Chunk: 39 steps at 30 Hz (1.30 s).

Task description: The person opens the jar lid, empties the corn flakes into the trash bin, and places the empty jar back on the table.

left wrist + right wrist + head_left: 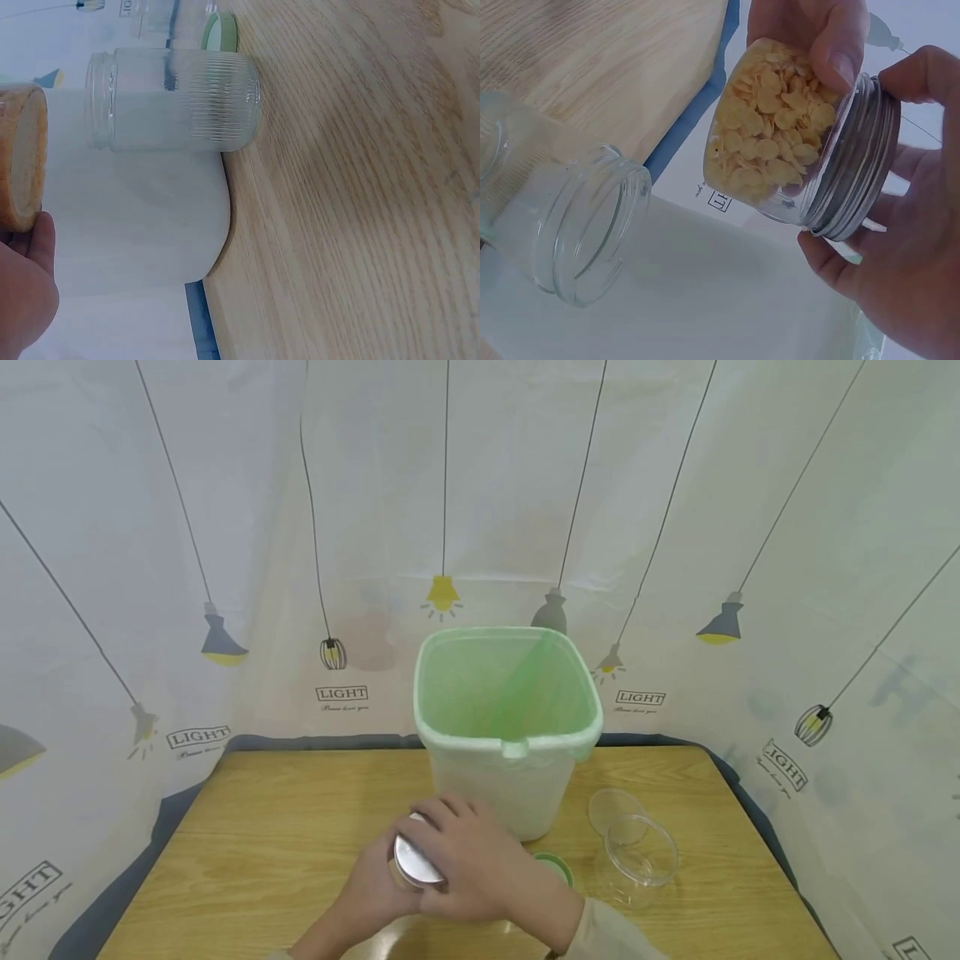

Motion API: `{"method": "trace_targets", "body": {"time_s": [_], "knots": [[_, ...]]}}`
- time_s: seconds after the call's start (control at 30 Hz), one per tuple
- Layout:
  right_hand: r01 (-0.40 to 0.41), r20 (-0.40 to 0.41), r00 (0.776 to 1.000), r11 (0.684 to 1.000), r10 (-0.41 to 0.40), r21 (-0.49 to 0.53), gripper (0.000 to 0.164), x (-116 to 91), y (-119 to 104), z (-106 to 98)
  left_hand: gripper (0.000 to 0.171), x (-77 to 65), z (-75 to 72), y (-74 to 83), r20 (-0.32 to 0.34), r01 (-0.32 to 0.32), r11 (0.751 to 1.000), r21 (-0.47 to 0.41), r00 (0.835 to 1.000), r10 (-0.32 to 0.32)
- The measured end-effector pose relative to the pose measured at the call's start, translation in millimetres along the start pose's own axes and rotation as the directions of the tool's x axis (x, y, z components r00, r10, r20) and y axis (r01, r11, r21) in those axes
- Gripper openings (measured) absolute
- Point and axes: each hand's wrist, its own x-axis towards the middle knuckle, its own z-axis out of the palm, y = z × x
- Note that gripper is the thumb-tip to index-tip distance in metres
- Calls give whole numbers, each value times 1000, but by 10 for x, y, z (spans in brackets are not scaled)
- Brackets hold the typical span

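Note:
A clear jar [765, 127] of pale yellow flakes is raised above the table, its silver screw lid [870, 157] on top. My left hand [375, 885] grips the jar's body, the thumb pressed along its side in the right wrist view. Curled around the lid's rim are the fingers and thumb of my right hand [480, 868]. The jar's round base [26, 161] shows in the left wrist view. Close by stands a lidless glass jar [150, 101] with a ribbed lower wall. A green lid [557, 867] lies on the table, partly hidden by my right arm.
A tall whitish bin [495, 793] with a pale green inside stands behind my hands. To its right are a clear round plastic tub [641, 868] and a clear disc-shaped lid [611, 810]. The wooden table [262, 827] backs onto a lamp-print curtain [390, 510].

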Motion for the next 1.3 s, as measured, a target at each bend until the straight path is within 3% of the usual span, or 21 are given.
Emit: {"method": "trace_targets", "body": {"time_s": [0.13, 0.23, 0.37, 0.6, 0.8, 1.03, 1.17, 1.3], "knots": [[-16, 37, 999, 999, 15, 41, 57, -2, -21, 0, 81, -5, 0, 25, 6, 48, 999, -17, 999, -48], [-91, 5, 996, 996, 91, 22, 67, 7, -42, 17, 87, -10, -8, 42, 14, 74, 997, -16, 997, -74], [-178, -39, 983, 984, 177, -21, 79, 10, -46, 36, 90, -9, -20, 42, 9, 63, 998, -14, 998, -63], [-84, -84, 993, 996, 84, 6, 62, 6, -5, 35, 83, 3, -13, 8, 5, -21, 1000, -18, 1000, 21], [-39, -49, 998, 999, 40, 35, 59, -1, -22, -12, 76, -2, 3, 31, 8, 5, 1000, -16, 1000, -5], [-198, -36, 980, 979, 196, -54, 79, 17, -76, -24, 91, -14, -11, 59, 7, 96, 995, -42, 995, -96], [-259, 10, 965, 961, 261, -98, 90, 27, -114, -36, 94, -12, -8, 62, -10, 95, 995, -30, 995, -95], [-283, 27, 958, 954, 287, -103, 90, 32, -130, -19, 94, -7, 7, 50, -9, 87, 996, -15, 996, -87]]}}
